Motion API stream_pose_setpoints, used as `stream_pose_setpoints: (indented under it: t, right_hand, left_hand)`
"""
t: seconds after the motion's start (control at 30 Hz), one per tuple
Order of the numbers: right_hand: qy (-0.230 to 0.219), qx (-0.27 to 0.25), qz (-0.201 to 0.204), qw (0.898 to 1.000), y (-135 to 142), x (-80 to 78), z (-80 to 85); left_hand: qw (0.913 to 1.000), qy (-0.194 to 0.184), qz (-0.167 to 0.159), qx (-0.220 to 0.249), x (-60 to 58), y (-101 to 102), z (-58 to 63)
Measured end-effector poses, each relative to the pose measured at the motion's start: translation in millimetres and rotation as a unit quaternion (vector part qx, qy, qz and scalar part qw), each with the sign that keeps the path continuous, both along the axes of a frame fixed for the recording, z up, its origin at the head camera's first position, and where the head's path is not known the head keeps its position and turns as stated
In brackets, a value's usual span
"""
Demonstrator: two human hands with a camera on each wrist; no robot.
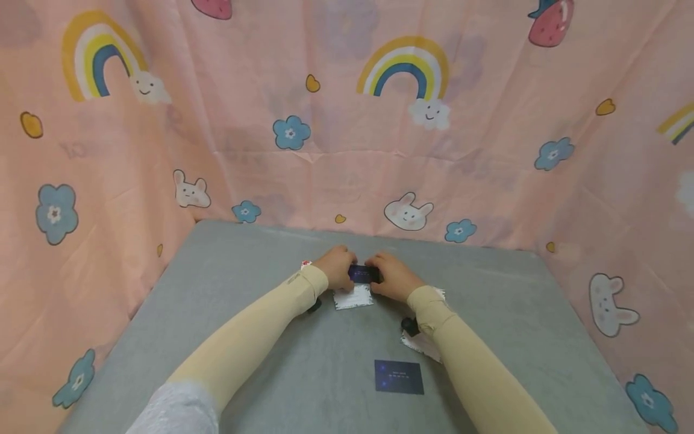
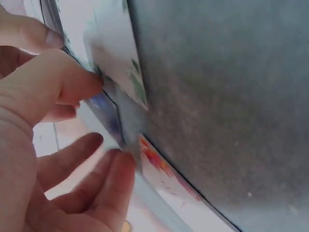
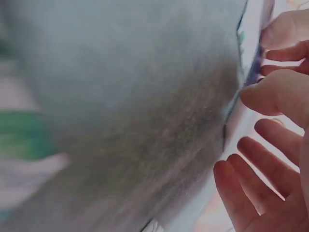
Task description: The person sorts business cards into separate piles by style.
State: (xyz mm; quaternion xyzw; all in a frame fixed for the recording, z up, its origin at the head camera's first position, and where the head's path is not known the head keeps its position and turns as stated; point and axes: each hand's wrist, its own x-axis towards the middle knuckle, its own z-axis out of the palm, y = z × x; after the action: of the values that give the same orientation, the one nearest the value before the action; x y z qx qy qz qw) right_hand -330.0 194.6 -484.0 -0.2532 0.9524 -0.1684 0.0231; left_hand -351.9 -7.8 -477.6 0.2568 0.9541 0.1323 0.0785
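Observation:
A small dark blue card (image 1: 362, 275) lies between both hands near the back of the grey table. My left hand (image 1: 337, 267) grips its left end, thumb towards me and fingers at the far side. From the opposite side my right hand (image 1: 396, 277) holds the right end the same way, its fingertips overlapping the card. Just in front lies a white card with green leaf marks (image 2: 108, 43), also visible as a white card (image 1: 353, 297) in the head view. In the left wrist view, a white card with red flowers (image 2: 169, 188) is beyond the left fingertips.
Another dark blue card (image 1: 398, 377) lies flat nearer me. A white card (image 1: 423, 346) is partly covered by the right forearm. Black wrist cameras sit at both wrists. Pink patterned cloth (image 1: 347, 175) hangs behind the grey table (image 1: 260, 374) and along its sides.

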Motion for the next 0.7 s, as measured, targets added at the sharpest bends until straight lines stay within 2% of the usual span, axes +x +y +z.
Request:
stream_pose_setpoints:
  t: [0.07,0.13,0.27,0.37,0.47,0.6,0.7]
  right_hand:
    - [0.011,-0.017,-0.007,1.0,6.5,12.9,2.0]
    - [0.024,-0.026,-0.012,0.999,14.5,31.3,5.3]
    - [0.063,-0.008,-0.013,0.998,32.8,80.4,10.6]
    - [0.081,0.004,-0.003,0.997,44.4,119.4,11.7]
    - [0.081,0.007,0.012,0.997,51.4,152.5,10.2]
    - [0.079,0.022,0.015,0.997,57.1,181.5,3.1]
    - [0.084,0.019,0.015,0.996,59.3,192.3,-2.6]
  left_hand:
    - [0.9998,0.018,-0.008,0.0,11.1,-0.5,3.1]
    - [0.9988,0.041,-0.026,0.008,28.2,-0.6,8.0]
    - [0.9936,0.069,-0.082,0.036,75.6,0.9,13.0]
    - [0.9881,0.072,-0.128,0.046,112.7,2.7,8.6]
    - [0.9838,0.076,-0.158,0.039,143.6,6.4,1.6]
    - [0.9799,0.1,-0.172,0.01,171.1,15.1,-6.1]
    - [0.9785,0.116,-0.171,-0.004,182.8,21.4,-8.8]
